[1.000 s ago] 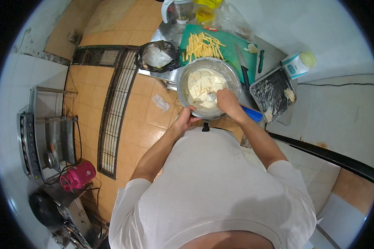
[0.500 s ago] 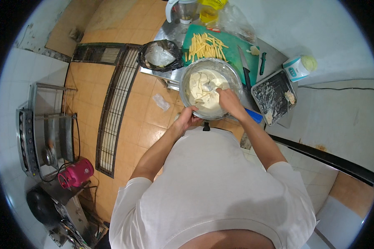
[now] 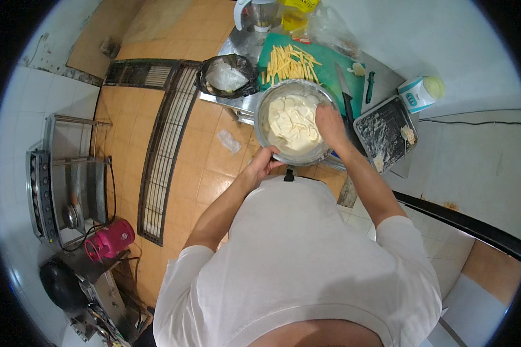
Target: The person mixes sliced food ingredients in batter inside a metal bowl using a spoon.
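A large metal mixing bowl point(image 3: 261, 134) is tilted toward me at the near edge of the table, with a thick, cream-coloured batter point(image 3: 292, 124) in it. My left hand point(image 3: 263, 163) grips the bowl's near left rim, fingers underneath and thumb on top. Over the right side of the bowl, my right hand point(image 3: 330, 123) is closed round the handle of a metal spoon. The spoon itself is mostly hidden now by the hand and the batter. Soft folds and ridges mark the batter's surface.
Beyond the bowl lies a green cutting board point(image 3: 327, 69) with pale yellow sticks point(image 3: 289, 62) and a black-handled knife point(image 3: 347, 99). A smeared dark tray point(image 3: 382, 130) is at right, a black plastic bag point(image 3: 252, 87) at left. A pink gas cylinder point(image 3: 114, 236) stands far left.
My right hand has moved up and right, from the middle of the bowl to its right side, dragging the batter into new folds. My left hand keeps its hold on the rim.
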The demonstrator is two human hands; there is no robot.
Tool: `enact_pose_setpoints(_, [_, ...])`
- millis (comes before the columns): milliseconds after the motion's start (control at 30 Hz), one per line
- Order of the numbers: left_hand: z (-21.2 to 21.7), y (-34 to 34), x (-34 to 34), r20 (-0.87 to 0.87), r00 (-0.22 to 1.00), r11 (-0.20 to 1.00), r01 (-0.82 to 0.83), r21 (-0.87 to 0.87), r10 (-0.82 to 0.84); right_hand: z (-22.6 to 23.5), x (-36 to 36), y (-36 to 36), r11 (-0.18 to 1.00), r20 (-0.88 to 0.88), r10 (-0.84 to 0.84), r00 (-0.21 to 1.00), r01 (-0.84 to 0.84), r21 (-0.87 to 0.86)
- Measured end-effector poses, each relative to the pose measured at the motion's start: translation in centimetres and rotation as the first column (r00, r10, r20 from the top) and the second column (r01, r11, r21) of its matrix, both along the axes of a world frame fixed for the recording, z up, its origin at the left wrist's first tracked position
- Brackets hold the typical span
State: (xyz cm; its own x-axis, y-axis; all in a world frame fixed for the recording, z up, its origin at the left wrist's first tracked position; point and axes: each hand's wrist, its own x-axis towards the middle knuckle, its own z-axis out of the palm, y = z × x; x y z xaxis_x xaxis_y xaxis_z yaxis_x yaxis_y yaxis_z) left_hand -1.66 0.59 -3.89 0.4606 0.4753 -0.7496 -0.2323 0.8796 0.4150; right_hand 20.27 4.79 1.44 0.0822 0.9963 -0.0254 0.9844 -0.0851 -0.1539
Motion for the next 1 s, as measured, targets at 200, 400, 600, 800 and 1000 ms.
enact_pose_setpoints(200, [-0.7, 0.4, 0.4, 0.014, 0.999, 0.998, 0.048, 0.048, -0.048, -5.9, 1.4, 1.0, 0.989, -0.144, 0.103, 0.984, -0.117, -0.089])
enact_pose_setpoints(400, [-1.1, 0.0, 0.2, 0.041, 0.999, 1.000, 0.005, 0.023, -0.006, -4.4, -0.3, -0.9, 0.947, -0.221, 0.273, 0.936, -0.302, -0.110])
enact_pose_setpoints(600, [-1.6, -0.2, -0.3, 0.145, 0.988, 0.998, -0.054, 0.036, 0.048, 0.3, -2.2, -4.7, 0.900, -0.225, 0.322, 0.920, -0.371, -0.228])
enact_pose_setpoints(800, [-1.4, -0.3, -0.5, 0.169, 0.984, 0.995, -0.074, 0.061, 0.062, 1.0, -0.3, -5.4, 0.926, -0.182, 0.259, 0.949, -0.298, -0.232])
enact_pose_setpoints(1000, [-1.5, -0.2, -0.2, 0.147, 0.988, 0.999, -0.052, 0.007, 0.051, -0.9, 1.4, -1.6, 0.987, -0.097, 0.017, 0.995, -0.033, -0.159])
